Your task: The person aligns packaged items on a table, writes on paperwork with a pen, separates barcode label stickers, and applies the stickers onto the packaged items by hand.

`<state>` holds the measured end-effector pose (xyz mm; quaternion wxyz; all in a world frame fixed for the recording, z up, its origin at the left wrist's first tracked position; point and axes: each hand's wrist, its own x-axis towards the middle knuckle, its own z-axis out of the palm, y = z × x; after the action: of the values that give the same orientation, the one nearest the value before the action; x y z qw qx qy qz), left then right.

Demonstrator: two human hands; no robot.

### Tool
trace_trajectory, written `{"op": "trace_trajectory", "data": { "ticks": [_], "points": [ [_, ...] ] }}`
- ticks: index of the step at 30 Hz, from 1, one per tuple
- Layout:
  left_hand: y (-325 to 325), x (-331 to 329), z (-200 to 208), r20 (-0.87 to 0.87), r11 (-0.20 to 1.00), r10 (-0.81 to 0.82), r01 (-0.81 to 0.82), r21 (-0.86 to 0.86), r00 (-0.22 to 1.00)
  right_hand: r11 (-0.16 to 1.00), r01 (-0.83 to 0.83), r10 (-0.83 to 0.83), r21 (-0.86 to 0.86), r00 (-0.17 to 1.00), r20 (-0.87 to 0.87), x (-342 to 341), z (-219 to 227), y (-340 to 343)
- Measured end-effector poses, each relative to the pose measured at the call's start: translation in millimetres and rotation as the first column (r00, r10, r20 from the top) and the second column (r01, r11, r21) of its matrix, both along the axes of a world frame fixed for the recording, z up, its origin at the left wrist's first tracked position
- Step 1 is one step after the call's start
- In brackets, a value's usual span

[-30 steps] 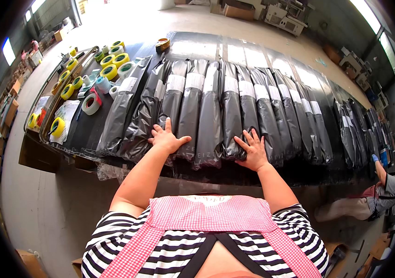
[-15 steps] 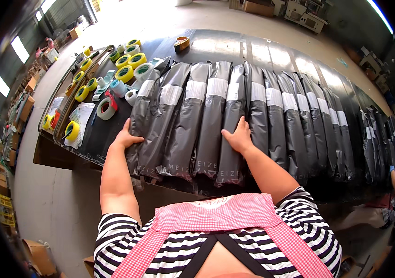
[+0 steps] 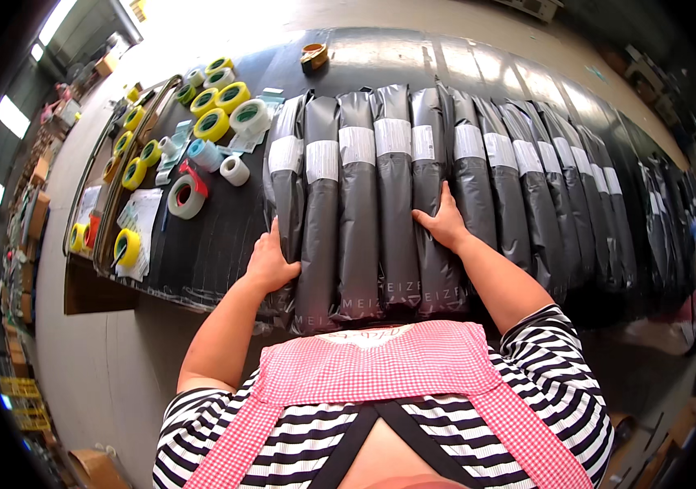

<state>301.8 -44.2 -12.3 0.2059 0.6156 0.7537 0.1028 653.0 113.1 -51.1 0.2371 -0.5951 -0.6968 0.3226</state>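
Observation:
A row of long, dark grey plastic mailing bags [image 3: 357, 204], each with a white label band, lies side by side on the black table. My left hand [image 3: 269, 262] presses along the outer side of the leftmost bag [image 3: 286, 196], its thumb spread over the top. Resting on a bag [image 3: 428, 175] farther right is my right hand [image 3: 446, 220], thumb and fingers stretched apart, its fingertips near that bag's right side. Several bags lie snugly between the two hands. Both hands are open; part of the left fingers is hidden beside the bag.
Yellow, clear and green tape rolls [image 3: 211, 125] stand at the left of the black table [image 3: 225, 232]. Near them lie a red tape dispenser [image 3: 189, 196], papers [image 3: 142, 220] and a metal-edged rack [image 3: 111, 213]. A brown tape roll [image 3: 313, 57] sits at the far edge. More bags [image 3: 658, 220] lie far right.
The leftmost bags have shifted right and stand straighter and closer together. Both my hands have moved right with them. The view has shifted slightly.

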Motion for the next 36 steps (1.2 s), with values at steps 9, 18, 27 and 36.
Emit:
{"op": "trace_trajectory", "data": {
  "ticks": [9, 18, 27, 36],
  "points": [
    [94, -122, -81, 0.574, 0.844, -0.024, -0.291, 0.450, 0.818, 0.955, 0.005, -0.101, -0.297, 0.946, -0.307, -1, 8, 9],
    [136, -59, -89, 0.798, 0.973, -0.021, -0.172, 0.156, 0.602, 0.976, 0.044, -0.148, -0.215, 0.855, -0.497, -1, 12, -3],
    [135, -72, -100, 0.847, 0.967, -0.100, -0.148, 0.206, 0.521, 0.982, 0.185, -0.190, -0.046, 0.967, -0.168, -8, -18, 9],
    [134, -70, -92, 0.831, 0.971, -0.069, -0.154, 0.183, 0.553, 0.973, 0.203, -0.216, -0.109, 0.969, -0.123, -8, -9, 6]
  ]
}}
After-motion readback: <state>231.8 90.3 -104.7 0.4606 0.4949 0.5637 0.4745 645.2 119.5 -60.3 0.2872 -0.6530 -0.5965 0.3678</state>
